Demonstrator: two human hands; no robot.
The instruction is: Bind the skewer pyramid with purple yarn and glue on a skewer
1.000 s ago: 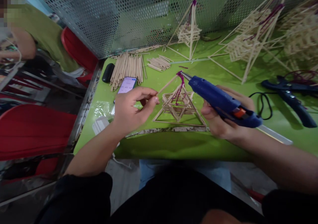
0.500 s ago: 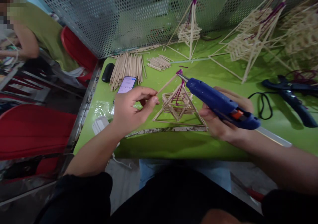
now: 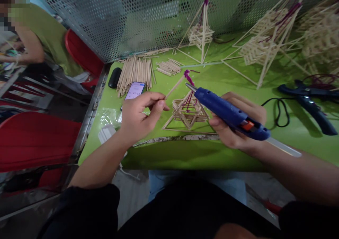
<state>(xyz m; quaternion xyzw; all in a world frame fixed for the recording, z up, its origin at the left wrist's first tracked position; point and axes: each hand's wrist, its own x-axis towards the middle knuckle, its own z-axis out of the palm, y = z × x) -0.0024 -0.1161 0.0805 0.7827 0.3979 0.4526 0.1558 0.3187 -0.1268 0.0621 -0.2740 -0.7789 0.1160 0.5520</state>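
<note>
My left hand (image 3: 144,113) pinches the near end of a thin wooden stick (image 3: 174,86). Purple yarn (image 3: 189,77) is wound about the stick's far tip and trails down towards a small pyramid frame of sticks (image 3: 189,115) on the table. In my right hand (image 3: 235,122) is a blue hot glue gun (image 3: 225,110), a clear glue stick (image 3: 284,147) jutting from its back. Its metal nozzle sits just below and right of the yarn-covered tip, apart from it. Part of the small pyramid is hidden behind the glue gun and my right hand.
Behind lie a large pile of sticks (image 3: 136,73), shorter sticks (image 3: 169,66), a phone (image 3: 135,90) and a black case (image 3: 114,77). Finished-looking stick pyramids (image 3: 202,37) stand at the back. Dark blue cutters (image 3: 308,101) rest at right. A person (image 3: 39,34) sits at far left.
The glue gun's nozzle has drawn away from the yarn-wrapped tip, down and slightly left. More of the purple yarn now shows. My left hand keeps its pinch on the stick, barely shifted.
</note>
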